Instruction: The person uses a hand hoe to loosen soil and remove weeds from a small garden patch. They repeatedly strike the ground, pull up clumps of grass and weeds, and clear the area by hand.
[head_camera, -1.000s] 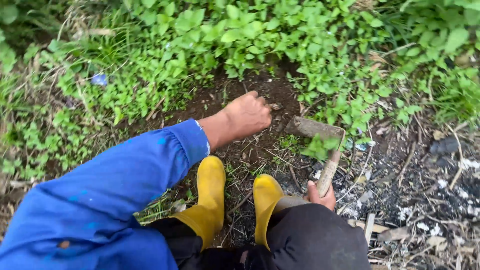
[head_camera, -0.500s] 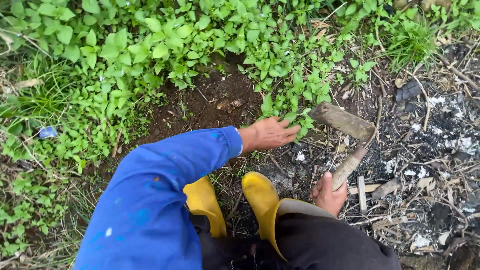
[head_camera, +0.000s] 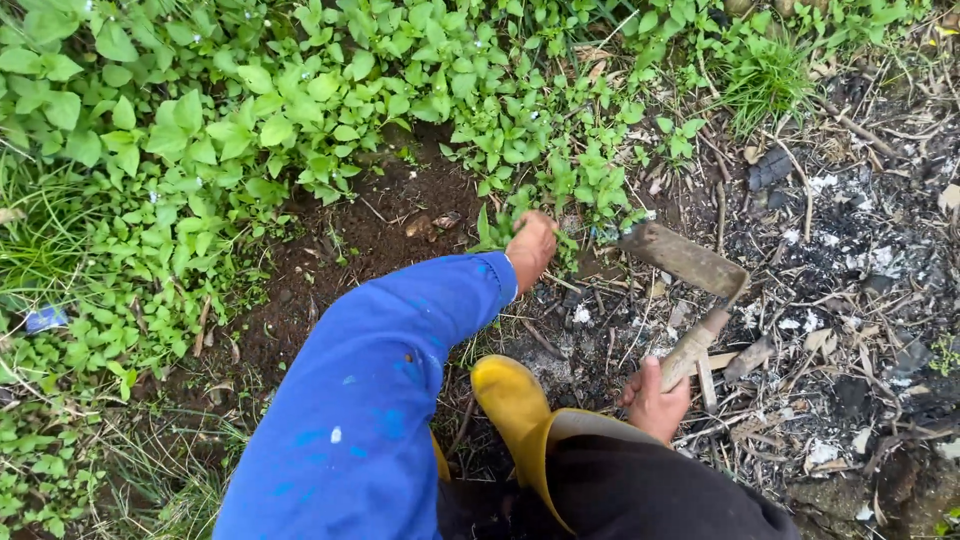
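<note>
- A person crouches over dark, crumbly soil (head_camera: 400, 225) edged by soft, broad-leaved green weeds (head_camera: 540, 170).
- The left hand (head_camera: 530, 245), at the end of a smooth blue sleeve (head_camera: 390, 370) flecked with paint, is curled into a fist around a tuft of weeds at the edge of the bare patch.
- The right hand (head_camera: 655, 400) wraps the pale, worn wooden handle of a hoe (head_camera: 690, 275); its flat, rusty blade rests on the ground just right of the left hand.
- A glossy yellow rubber boot (head_camera: 515, 405) stands between the hands, on dry twigs and grey-white ash (head_camera: 850, 270).
- Half a second ago the left hand lay open, fingers spread on the leaves; it has since closed and reached further in. The hoe has barely moved.
</note>
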